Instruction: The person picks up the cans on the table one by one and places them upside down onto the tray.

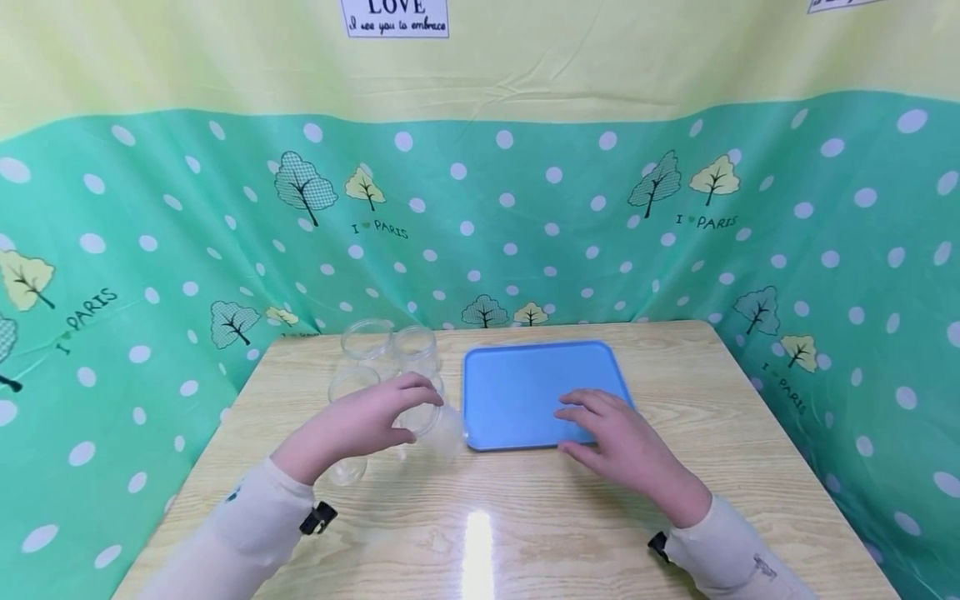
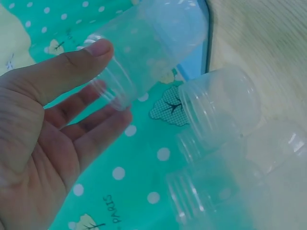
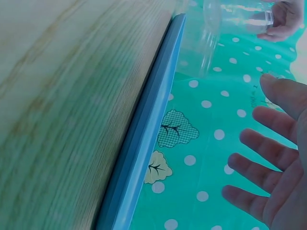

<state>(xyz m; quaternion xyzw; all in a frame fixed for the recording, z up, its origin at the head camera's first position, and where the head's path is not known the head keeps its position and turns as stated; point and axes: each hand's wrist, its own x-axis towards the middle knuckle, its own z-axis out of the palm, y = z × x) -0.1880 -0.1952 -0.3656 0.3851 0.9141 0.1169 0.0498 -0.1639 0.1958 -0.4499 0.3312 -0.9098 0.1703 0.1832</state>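
My left hand (image 1: 367, 421) holds a clear, empty plastic jar (image 2: 148, 48) by its threaded mouth, thumb on one side and fingers on the other. In the left wrist view the jar is tilted, and its base overlaps the blue tray (image 1: 528, 396). In the head view it shows at the tray's left edge. Over the tray's right side is my right hand (image 1: 630, 437), fingers spread and gently bent, with nothing in it. The right wrist view shows the same hand (image 3: 273, 158) beside the tray's edge.
More clear jars (image 1: 367, 340) stand on the left of the wooden table (image 1: 570, 533), around and behind my left hand; several show in the left wrist view, including a wide jar (image 2: 223, 103). A green and yellow curtain (image 1: 525, 192) surrounds the table's back and sides.
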